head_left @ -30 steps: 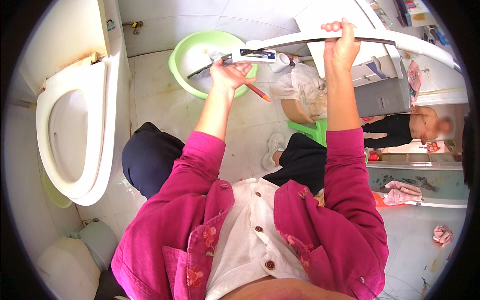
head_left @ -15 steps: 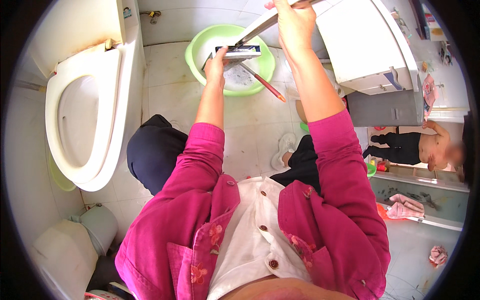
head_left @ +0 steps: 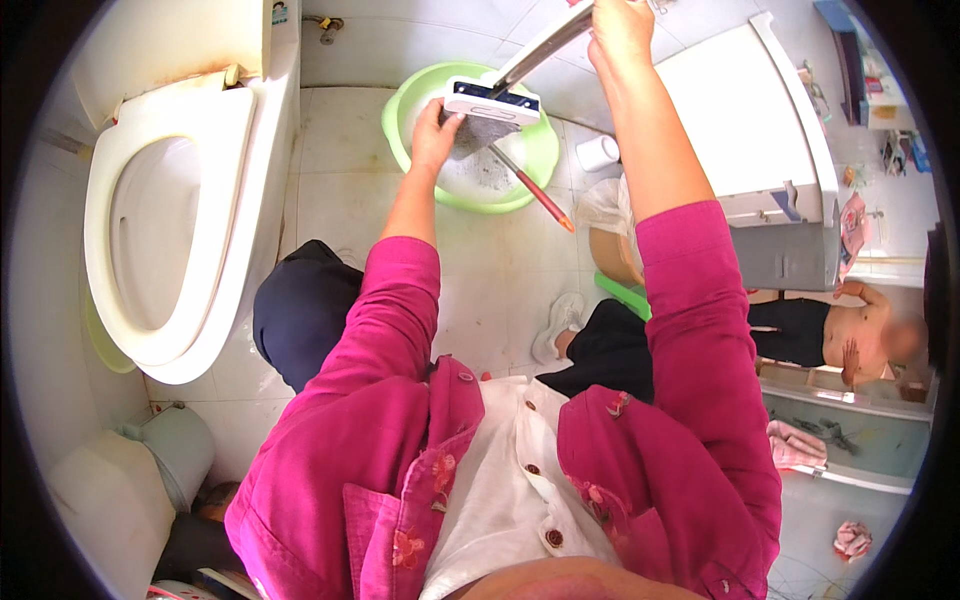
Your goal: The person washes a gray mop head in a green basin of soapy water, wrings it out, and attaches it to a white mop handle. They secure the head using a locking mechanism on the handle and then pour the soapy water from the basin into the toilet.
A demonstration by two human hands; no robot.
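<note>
In front of me stands a light green basin (head_left: 545, 170) with greyish water in it. Over it I hold what looks like a broom (head_left: 495, 103), with a white and dark blue head, grey bristles hanging below and a long metal handle. My left hand (head_left: 434, 138) is closed on the left end of the head. Higher up and to the right, my right hand (head_left: 622, 38) grips the handle, its fingertips partly cut off by the upper edge. A stick with a reddish-brown handle (head_left: 545, 198) leans over the basin's rim; its lower end is hidden.
A toilet (head_left: 230, 190) stands at the left, with a grey bucket (head_left: 180, 455) behind it. On the right are a white cabinet (head_left: 735, 110), a white cup-like container (head_left: 597, 152) and a lined bin (head_left: 612, 255). Another person (head_left: 850, 330) stands at the far right.
The broom's head has risen and tilted, showing more of its white face and bristles. My right hand has moved right with the handle. The view has shifted slightly.
</note>
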